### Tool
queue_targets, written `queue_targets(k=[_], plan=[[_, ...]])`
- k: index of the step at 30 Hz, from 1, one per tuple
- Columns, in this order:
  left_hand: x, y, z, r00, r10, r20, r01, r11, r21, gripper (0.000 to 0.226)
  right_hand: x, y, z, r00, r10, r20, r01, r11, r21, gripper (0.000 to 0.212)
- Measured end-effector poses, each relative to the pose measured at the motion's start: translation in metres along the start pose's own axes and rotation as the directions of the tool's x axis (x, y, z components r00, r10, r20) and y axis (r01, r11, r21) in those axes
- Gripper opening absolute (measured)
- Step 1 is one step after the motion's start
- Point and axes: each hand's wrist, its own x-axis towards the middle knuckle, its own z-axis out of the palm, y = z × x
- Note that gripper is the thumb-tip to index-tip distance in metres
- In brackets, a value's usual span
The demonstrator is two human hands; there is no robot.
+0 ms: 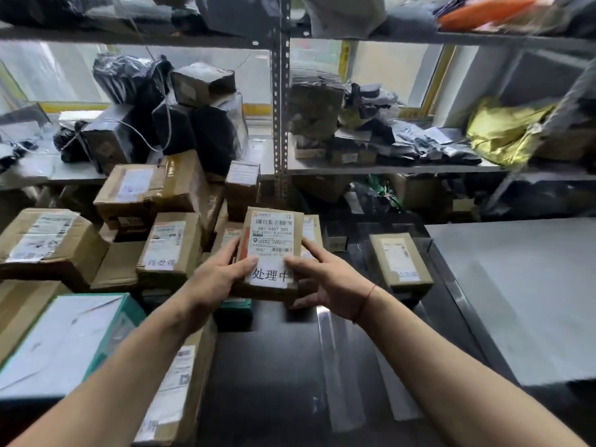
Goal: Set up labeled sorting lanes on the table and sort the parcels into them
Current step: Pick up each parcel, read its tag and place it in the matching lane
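A small cardboard parcel (272,240) with a printed shipping label and a handwritten white label is held up over the dark table (274,366). My left hand (216,279) grips its left edge, thumb on the white label. My right hand (325,285) grips the right edge, thumb also on the label. A second small labeled parcel (400,262) lies alone on the table to the right. Several labeled cardboard parcels (171,246) are stacked at the left.
A teal-edged box (64,337) and a long carton (174,388) sit at the near left. A grey sheet (522,295) covers the table's right side. Metal shelving (280,108) behind holds black bags, boxes and a yellow bag (503,130).
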Motion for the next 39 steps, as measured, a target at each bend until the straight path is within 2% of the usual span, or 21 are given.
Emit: queue_targets(k=[4, 7, 12, 14, 16, 19, 21, 23, 25, 27, 29, 31, 36, 37, 39], plan=[[0.004, -0.005, 0.058, 1.000, -0.016, 0.025, 0.015, 1.000, 0.027, 0.048, -0.027, 0.002, -0.048, 0.999, 0.002, -0.048, -0.001, 1.000, 0.014, 0.071], [0.019, -0.005, 0.084, 0.998, -0.027, 0.051, 0.022, 0.995, 0.099, 0.056, -0.037, 0.001, -0.078, 0.995, 0.017, -0.100, -0.014, 0.999, 0.038, 0.076], [0.061, 0.000, 0.100, 0.994, -0.037, 0.100, 0.001, 0.940, 0.341, 0.053, -0.038, -0.005, -0.122, 0.984, 0.044, -0.172, -0.040, 0.999, 0.029, 0.075], [0.081, -0.002, 0.101, 0.991, -0.042, 0.128, -0.006, 0.936, 0.352, 0.061, -0.034, -0.006, -0.134, 0.978, 0.054, -0.204, -0.048, 0.998, 0.035, 0.072], [0.098, -0.003, 0.107, 0.989, -0.048, 0.142, -0.003, 0.941, 0.340, 0.057, -0.025, -0.006, -0.145, 0.971, 0.061, -0.230, -0.051, 0.998, 0.049, 0.070], [0.113, -0.004, 0.122, 0.984, -0.111, 0.140, 0.072, 0.964, 0.256, 0.053, -0.014, -0.002, -0.159, 0.962, 0.054, -0.268, -0.036, 0.997, 0.070, 0.069], [0.119, -0.010, 0.135, 0.974, -0.210, 0.088, 0.190, 0.963, 0.192, 0.050, -0.009, 0.002, -0.167, 0.952, 0.037, -0.305, -0.008, 0.995, 0.096, 0.070], [0.122, -0.022, 0.149, 0.938, -0.339, 0.067, 0.338, 0.941, 0.032, 0.057, -0.006, 0.005, -0.175, 0.942, 0.029, -0.335, 0.012, 0.993, 0.118, 0.068], [0.125, -0.034, 0.164, 0.885, -0.448, 0.125, 0.465, 0.856, -0.224, 0.065, -0.003, 0.006, -0.182, 0.942, 0.032, -0.335, 0.012, 0.992, 0.129, 0.063], [0.124, -0.040, 0.183, 0.849, -0.483, 0.216, 0.524, 0.711, -0.470, 0.064, 0.001, 0.006, -0.192, 0.946, 0.039, -0.323, 0.005, 0.991, 0.132, 0.056], [0.122, -0.043, 0.204, 0.852, -0.472, 0.226, 0.499, 0.602, -0.623, 0.051, 0.004, 0.004, -0.201, 0.950, 0.046, -0.309, -0.006, 0.992, 0.128, 0.055], [0.121, -0.048, 0.224, 0.864, -0.474, 0.170, 0.439, 0.543, -0.715, 0.040, 0.005, 0.003, -0.211, 0.952, 0.062, -0.301, -0.031, 0.994, 0.107, 0.059], [0.122, -0.062, 0.262, 0.888, -0.456, 0.054, 0.302, 0.493, -0.816, 0.040, 0.004, 0.001, -0.240, 0.957, 0.127, -0.262, -0.134, 0.991, -0.011, 0.056], [0.122, -0.064, 0.266, 0.890, -0.455, 0.033, 0.278, 0.481, -0.831, 0.041, 0.003, 0.000, -0.243, 0.947, 0.138, -0.291, -0.159, 0.986, -0.050, 0.052], [0.124, -0.067, 0.274, 0.895, -0.447, 0.000, 0.232, 0.466, -0.854, 0.045, -0.001, 0.004, -0.251, 0.879, 0.134, -0.458, -0.250, 0.946, -0.204, 0.041]])
